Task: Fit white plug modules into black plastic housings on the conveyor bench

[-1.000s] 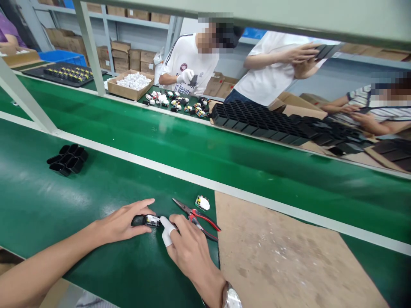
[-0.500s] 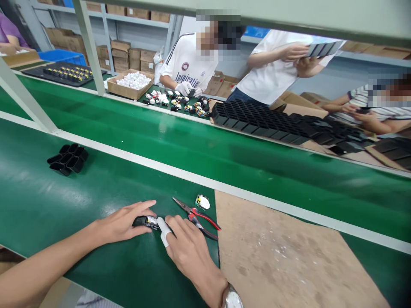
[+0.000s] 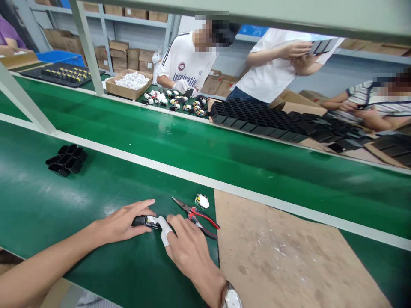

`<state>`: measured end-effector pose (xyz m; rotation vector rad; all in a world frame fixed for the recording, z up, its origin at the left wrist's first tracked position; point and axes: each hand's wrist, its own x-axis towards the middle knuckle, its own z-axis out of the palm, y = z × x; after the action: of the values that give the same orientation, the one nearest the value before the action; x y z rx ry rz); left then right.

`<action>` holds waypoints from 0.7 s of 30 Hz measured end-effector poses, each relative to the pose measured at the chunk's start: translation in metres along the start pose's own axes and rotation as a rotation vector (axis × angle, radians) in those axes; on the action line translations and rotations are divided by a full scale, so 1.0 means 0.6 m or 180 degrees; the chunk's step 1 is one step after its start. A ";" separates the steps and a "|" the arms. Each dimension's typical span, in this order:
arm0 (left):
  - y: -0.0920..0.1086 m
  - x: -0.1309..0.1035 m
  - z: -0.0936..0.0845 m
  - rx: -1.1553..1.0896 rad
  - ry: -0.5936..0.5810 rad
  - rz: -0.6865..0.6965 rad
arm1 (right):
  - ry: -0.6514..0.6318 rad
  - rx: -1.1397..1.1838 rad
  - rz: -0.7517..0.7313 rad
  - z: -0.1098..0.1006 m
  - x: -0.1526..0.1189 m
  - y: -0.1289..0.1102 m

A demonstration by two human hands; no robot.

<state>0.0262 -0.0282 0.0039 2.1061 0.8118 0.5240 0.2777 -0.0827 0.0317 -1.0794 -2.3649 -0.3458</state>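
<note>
My left hand (image 3: 123, 222) grips a small black plastic case (image 3: 138, 221) between thumb and fingers, low over the green bench. A circuit board (image 3: 151, 221) with white and yellow parts sits partly in the case's right end. My right hand (image 3: 188, 239), with a white finger cot on one finger and a watch at the wrist, presses that finger against the board's right end; its other fingers are curled. Just beyond lie long-nose pliers (image 3: 195, 215) with red and black handles, their jaws apart. Behind them rests another circuit board (image 3: 202, 201) topped with a white piece.
A cluster of empty black cases (image 3: 67, 160) stands at the left. A brown board (image 3: 289, 248) covers the bench at right. Beyond the green belt (image 3: 180, 128), co-workers handle parts beside a box of white pieces (image 3: 128, 84) and rows of black cases (image 3: 257, 119). A post (image 3: 90, 47) rises at left.
My hands, the case and the board keep almost the same position. The view has shifted slightly, and a white speck on the belt has moved a little to the right.
</note>
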 end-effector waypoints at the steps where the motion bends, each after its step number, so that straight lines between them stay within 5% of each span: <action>1: -0.001 0.000 0.001 0.0003 -0.0003 0.0012 | -0.0014 -0.0008 -0.0002 0.001 0.000 -0.002; 21: 0.001 0.001 0.000 0.0016 0.0025 -0.0043 | -0.0106 0.0046 0.0042 -0.011 0.000 0.008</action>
<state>0.0269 -0.0280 0.0041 2.1030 0.8321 0.5237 0.2835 -0.0822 0.0373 -1.1016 -2.3848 -0.3080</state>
